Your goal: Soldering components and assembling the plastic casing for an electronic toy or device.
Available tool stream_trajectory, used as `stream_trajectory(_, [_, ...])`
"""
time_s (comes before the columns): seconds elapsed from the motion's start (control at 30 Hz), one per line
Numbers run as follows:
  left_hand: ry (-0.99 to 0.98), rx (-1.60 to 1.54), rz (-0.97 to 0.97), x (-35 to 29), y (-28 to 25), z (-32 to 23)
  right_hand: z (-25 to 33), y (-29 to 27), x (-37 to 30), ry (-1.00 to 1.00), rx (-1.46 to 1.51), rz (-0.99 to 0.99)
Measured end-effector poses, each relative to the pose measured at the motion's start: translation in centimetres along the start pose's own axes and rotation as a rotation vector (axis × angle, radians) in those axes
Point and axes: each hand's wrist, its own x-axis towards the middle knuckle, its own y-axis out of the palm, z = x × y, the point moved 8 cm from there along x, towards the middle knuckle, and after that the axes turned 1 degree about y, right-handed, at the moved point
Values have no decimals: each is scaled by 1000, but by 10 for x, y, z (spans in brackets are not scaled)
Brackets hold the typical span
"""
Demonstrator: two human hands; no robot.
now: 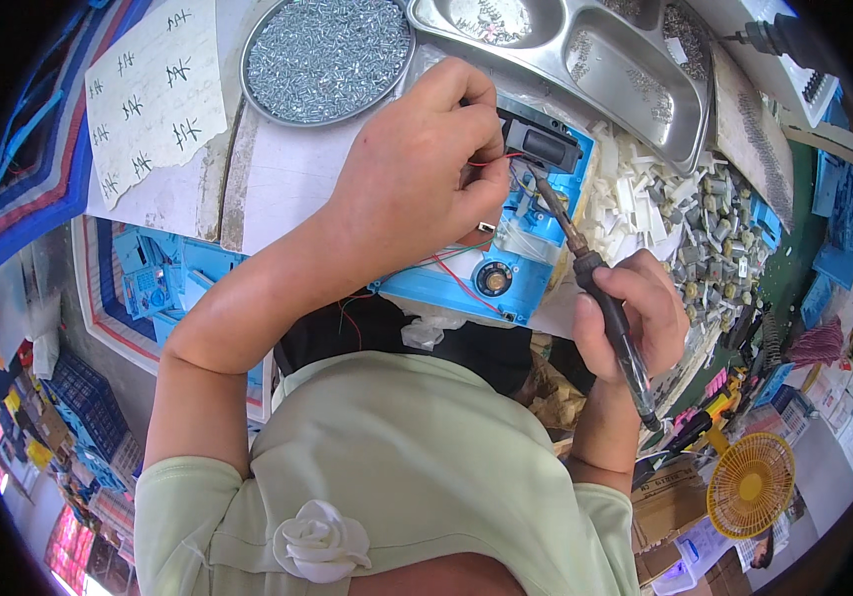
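Note:
A light-blue plastic housing (422, 288) lies before me with wires and a small round speaker (493, 279) in it. My left hand (422, 174) reaches over it, fingers pinched on a thin red wire (512, 156) beside a black rectangular part (543, 146). The left fingertips are partly hidden behind the hand. My right hand (645, 318) is closed round the dark handle of a soldering iron (585, 260). The iron's tip points up and left into the housing, close under the black part. Green and red wires trail across the housing's near side.
A round tray (247, 70) of small metal pins stands at the back. A steel compartment tray (690, 149) with screws is at back right. White plastic pieces (635, 189) and small motors (719, 238) are heaped right. A marked paper (158, 99) lies left; a yellow fan (750, 486) stands lower right.

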Motion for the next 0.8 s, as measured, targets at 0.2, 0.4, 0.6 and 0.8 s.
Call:
stream_trajectory(0.2, [-20,-24,-5,0,1,0,-4,4,6,6,15,-39])
stream_trajectory(0.4, [47,24,-33,1,-2,-2,-5,7,11,6,23,-20])
stream_trajectory(0.6, [30,17,-26,1,0,-2,-5,7,13,6,20,-12])
stream_trajectory(0.8, [-3,6,-21,1,3,-1,-6,7,11,-10,24,-27])
